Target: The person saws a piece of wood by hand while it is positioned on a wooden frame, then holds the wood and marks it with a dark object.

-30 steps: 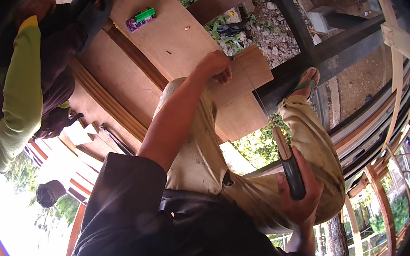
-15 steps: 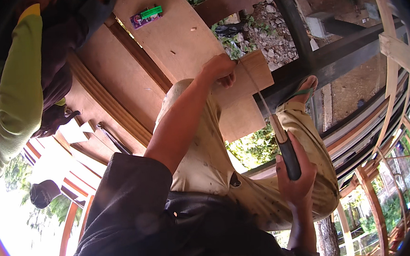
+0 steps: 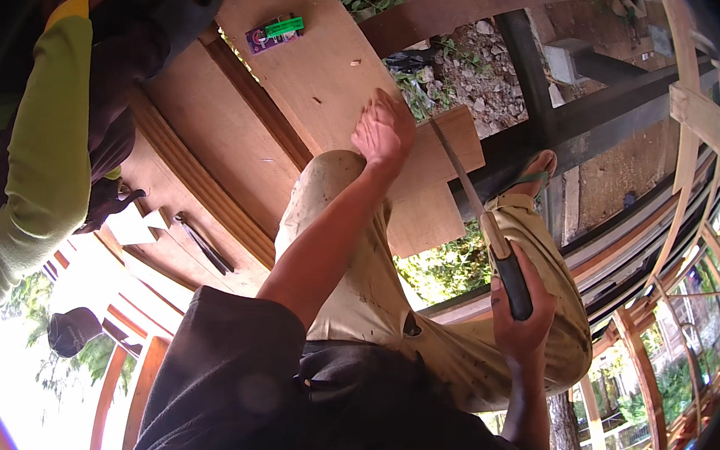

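A handsaw [image 3: 457,162] is held by its black grip in my right hand [image 3: 522,301], closed around it. Its thin blade slants up and left across a short, light-brown wooden board [image 3: 463,136], the tip near that board's upper edge. My left hand [image 3: 382,134] rests on the long wooden plank [image 3: 298,77], just left of the blade tip. Its fingers are bent and pressed together; whatever lies under them is hidden. My raised knee is beside this hand, and another flat wooden piece [image 3: 423,220] shows below the short board.
A small purple box with a green item [image 3: 275,33] lies on the plank. Pincers [image 3: 202,242] rest on boards at left. Another person's yellow-green sleeve [image 3: 46,157] is at upper left. Dark beams [image 3: 576,127] cross above rubble at right. My sandalled foot [image 3: 533,173] is near the saw.
My left hand has drawn back from the blade and turned, now lying farther left on the plank. The saw stays in my right hand, its handle slightly lower. The whole view has shifted slightly.
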`<action>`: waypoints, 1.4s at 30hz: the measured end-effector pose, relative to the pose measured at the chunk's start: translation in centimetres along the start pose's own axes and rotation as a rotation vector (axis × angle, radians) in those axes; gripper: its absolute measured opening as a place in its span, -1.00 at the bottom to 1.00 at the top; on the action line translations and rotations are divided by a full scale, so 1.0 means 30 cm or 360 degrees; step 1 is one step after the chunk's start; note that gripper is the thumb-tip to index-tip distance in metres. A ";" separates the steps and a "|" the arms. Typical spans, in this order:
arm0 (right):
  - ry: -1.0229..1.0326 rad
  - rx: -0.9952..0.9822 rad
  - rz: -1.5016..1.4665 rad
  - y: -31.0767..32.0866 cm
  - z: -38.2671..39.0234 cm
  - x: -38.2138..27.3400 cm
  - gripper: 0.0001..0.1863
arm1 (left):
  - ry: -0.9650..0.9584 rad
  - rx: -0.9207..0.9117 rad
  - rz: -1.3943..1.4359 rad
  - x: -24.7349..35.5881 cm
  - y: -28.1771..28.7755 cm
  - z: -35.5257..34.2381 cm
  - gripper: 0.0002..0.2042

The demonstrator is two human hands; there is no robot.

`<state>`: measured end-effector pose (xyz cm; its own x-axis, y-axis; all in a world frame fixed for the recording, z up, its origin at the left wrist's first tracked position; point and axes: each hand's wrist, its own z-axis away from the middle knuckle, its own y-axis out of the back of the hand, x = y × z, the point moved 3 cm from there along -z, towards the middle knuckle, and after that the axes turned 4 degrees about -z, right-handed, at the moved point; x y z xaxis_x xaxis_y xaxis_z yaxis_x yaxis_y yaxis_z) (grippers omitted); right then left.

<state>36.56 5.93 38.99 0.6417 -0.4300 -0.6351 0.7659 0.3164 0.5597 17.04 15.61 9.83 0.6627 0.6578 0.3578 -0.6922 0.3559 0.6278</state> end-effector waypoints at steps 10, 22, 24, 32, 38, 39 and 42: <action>-0.0046 -0.0029 -0.0011 -0.024 0.005 -0.004 -0.41 | 0.0020 0.0819 -0.0333 -0.038 -0.229 -0.035 -0.19; 0.0082 -0.0123 0.0129 0.024 0.071 -0.041 -0.35 | 0.0092 0.0774 -0.0474 -0.021 -0.242 -0.053 -0.17; 0.0034 -0.0154 0.0081 -0.028 -0.009 -0.009 -0.35 | 0.0098 0.0777 -0.0519 -0.023 -0.244 -0.045 -0.18; 0.0018 -0.0149 0.0080 0.024 -0.016 -0.032 -0.37 | 0.0088 0.0860 -0.0487 -0.055 -0.255 -0.067 -0.18; -0.0126 -0.0186 0.0122 -0.119 -0.140 0.027 -0.40 | 0.0062 0.0877 -0.0518 -0.035 -0.266 -0.052 -0.18; -0.0236 -0.0236 0.0150 -0.160 -0.187 0.037 -0.41 | 0.0070 0.0864 -0.0526 -0.037 -0.266 -0.048 -0.18; -0.0205 -0.0177 0.0143 -0.207 -0.243 0.040 -0.43 | 0.0070 0.0804 -0.0458 -0.040 -0.263 -0.039 -0.19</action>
<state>32.86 9.60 30.87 0.7028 -0.4982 -0.5079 0.7101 0.4466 0.5444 21.36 12.78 3.65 0.7841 0.6122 0.1019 -0.2569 0.1707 0.9513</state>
